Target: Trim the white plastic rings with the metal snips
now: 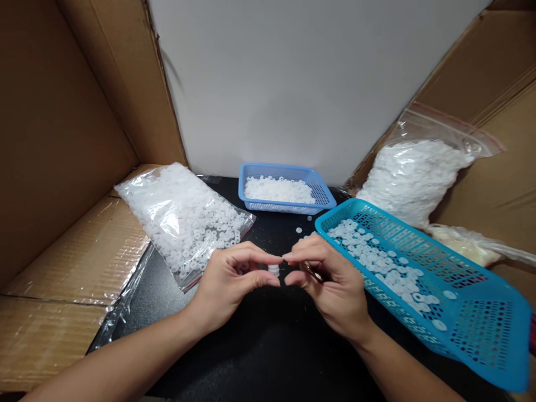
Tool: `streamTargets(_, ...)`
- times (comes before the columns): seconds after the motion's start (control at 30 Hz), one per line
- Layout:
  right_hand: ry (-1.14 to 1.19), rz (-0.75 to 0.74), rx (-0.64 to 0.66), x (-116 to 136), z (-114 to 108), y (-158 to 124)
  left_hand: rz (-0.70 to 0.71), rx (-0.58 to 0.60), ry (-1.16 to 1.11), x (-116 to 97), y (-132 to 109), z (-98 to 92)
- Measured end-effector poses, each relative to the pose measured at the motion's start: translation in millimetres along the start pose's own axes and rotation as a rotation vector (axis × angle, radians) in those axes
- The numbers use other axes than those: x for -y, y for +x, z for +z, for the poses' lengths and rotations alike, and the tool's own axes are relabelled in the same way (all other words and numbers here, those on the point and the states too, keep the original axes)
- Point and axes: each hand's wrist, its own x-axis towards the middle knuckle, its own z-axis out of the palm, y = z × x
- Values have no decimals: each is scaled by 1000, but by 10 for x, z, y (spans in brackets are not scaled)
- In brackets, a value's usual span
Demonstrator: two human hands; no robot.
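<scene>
My left hand (234,282) pinches a small white ribbed plastic piece (273,269), like a short stack of washers, between thumb and index finger over the black table. Close on its right is my right hand (329,282), its index fingertip almost meeting the left one and its thumb held apart below. A shiny brownish metal object (313,272) lies in the curled fingers of my right hand; most of it is hidden, so its kind cannot be made out. Right of my right hand, a teal basket (488,329) holds loose white plastic washers (389,268).
A clear bag of white washers (188,218) lies at left. A blue basket (287,207) with more washers stands at the back. A full plastic bag (414,173) leans at right beside a smaller bag (464,244). Cardboard walls (62,84) flank the black table (251,352).
</scene>
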Motion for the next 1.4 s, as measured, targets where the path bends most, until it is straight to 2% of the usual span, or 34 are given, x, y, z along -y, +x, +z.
streamTargets(0.2, -104, -100, 81, 0, 28, 6, -128, 42, -197, 9, 12, 20)
streamTargets(0.33, -58, -35, 71, -22, 34, -3, -180, 65, -180, 78, 22, -9)
streamTargets(0.5, 27, 31, 62, -34, 44, -2, -292, 132, -299, 126, 30, -35)
streamTargets(0.73, 110, 45, 41, -31, 65, 2, -233, 136, -175, 95, 53, -34)
streamTargets(0.97, -43, 2, 7, -22, 41, 28, -223, 141, -276, 122, 22, -3)
streamTargets(1.17, -153, 21, 9, 29, 25, 1, -245, 44, -526, 63, 10, 36)
streamTargets(1.27, -273, -64, 27, 47, 22, -27, -245, 23, -613, 19, 8, 51)
streamTargets(1.4, -400, -221, 56, 48, 25, -52, -241, 0, -615, -3, 4, 55)
